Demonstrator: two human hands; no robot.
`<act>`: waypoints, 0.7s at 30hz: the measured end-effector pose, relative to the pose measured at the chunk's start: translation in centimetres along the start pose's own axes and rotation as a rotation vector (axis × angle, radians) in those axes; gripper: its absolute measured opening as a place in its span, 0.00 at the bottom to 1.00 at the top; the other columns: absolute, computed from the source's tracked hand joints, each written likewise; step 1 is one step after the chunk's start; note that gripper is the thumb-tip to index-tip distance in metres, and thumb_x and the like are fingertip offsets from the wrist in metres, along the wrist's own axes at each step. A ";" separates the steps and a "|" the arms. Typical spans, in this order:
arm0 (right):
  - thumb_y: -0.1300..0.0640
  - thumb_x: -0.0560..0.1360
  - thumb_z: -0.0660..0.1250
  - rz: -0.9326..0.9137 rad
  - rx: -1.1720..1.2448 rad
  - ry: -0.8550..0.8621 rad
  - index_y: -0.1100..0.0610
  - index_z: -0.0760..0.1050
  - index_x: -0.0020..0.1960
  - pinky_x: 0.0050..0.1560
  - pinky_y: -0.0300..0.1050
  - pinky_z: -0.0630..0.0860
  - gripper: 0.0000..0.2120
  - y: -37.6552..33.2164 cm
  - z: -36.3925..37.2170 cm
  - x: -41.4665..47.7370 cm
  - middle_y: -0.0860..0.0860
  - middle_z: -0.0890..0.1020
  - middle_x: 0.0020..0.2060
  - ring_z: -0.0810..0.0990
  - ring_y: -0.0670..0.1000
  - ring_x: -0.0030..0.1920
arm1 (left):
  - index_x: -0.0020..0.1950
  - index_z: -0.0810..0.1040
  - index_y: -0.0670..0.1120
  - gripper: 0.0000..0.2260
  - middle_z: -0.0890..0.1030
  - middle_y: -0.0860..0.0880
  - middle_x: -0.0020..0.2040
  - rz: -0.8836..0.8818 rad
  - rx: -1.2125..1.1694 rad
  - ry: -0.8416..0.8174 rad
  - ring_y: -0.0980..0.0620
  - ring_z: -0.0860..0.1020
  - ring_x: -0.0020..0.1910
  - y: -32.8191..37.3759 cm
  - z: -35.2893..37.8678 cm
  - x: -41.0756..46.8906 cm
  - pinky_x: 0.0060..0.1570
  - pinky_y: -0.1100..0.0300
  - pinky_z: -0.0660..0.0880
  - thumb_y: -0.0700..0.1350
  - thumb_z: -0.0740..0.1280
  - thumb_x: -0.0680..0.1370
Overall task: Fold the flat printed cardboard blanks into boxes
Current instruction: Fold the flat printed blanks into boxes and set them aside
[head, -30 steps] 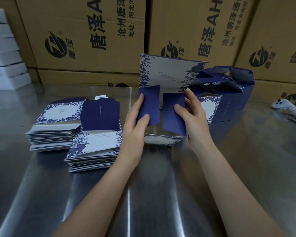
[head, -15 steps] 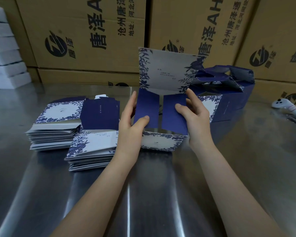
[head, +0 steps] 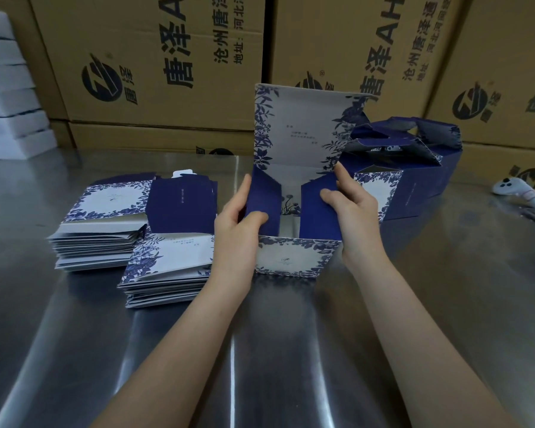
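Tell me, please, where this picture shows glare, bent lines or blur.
Head view: bright glare streaks run down the steel table; the wide lens bows the edges of the brown cartons near the borders; the left hand and right hand look sharp on the half-folded box, yet the small print on its upright flap is too soft to read.

We're in a packing warehouse: shipping cartons (head: 155, 66) walled behind a steel table (head: 291, 350), flat blanks (head: 99, 230) stacked.

At frame centre the half-folded box (head: 294, 211) stands on the table (head: 291, 350); blank stacks (head: 130, 230) lie left; finished boxes (head: 414, 168) right; cartons (head: 167, 72) behind.
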State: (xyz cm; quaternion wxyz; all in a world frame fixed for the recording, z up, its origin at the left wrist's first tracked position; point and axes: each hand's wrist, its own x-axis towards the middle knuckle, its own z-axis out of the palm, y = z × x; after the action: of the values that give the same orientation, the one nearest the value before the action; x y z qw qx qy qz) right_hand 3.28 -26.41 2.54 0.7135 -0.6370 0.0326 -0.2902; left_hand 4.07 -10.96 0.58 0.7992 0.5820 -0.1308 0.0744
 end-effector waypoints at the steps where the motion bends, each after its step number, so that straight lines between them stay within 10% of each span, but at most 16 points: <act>1: 0.65 0.75 0.67 0.008 0.009 0.001 0.48 0.71 0.70 0.67 0.52 0.73 0.26 0.0 0.0 0.0 0.41 0.77 0.63 0.75 0.49 0.66 | 0.67 0.76 0.58 0.24 0.84 0.60 0.49 -0.008 -0.039 -0.017 0.62 0.81 0.45 0.2 -0.1 0.1 0.40 0.70 0.76 0.34 0.63 0.77; 7: 0.62 0.75 0.70 0.082 0.104 -0.067 0.41 0.76 0.56 0.44 0.40 0.80 0.17 -0.2 -0.4 -0.1 0.49 0.80 0.48 0.82 0.47 0.43 | 0.55 0.80 0.48 0.07 0.85 0.48 0.53 -0.092 -0.160 0.055 0.54 0.84 0.50 1.1 -0.6 0.7 0.51 0.58 0.80 0.42 0.70 0.77; 14: 0.57 0.75 0.71 0.160 0.087 -0.086 0.46 0.77 0.50 0.37 0.38 0.80 0.07 -0.5 -0.1 -0.6 0.46 0.86 0.43 0.85 0.45 0.39 | 0.50 0.79 0.46 0.07 0.86 0.53 0.38 -0.101 -0.143 0.083 0.56 0.84 0.38 1.4 -1.5 1.3 0.34 0.64 0.78 0.37 0.72 0.74; 21: 0.64 0.77 0.64 0.211 0.094 -0.106 0.47 0.80 0.37 0.30 0.35 0.74 0.15 -0.7 0.0 -0.4 0.46 0.84 0.31 0.80 0.44 0.29 | 0.45 0.82 0.47 0.10 0.85 0.49 0.38 -0.105 -0.101 0.137 0.51 0.84 0.39 1.6 -1.3 1.4 0.40 0.58 0.81 0.32 0.69 0.73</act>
State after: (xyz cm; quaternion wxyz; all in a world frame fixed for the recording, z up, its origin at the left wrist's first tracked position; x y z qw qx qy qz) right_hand 2.65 -26.26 3.06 0.7698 -0.6104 0.0481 -0.1805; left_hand 5.16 -9.33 2.06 0.8373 0.5406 -0.0488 0.0653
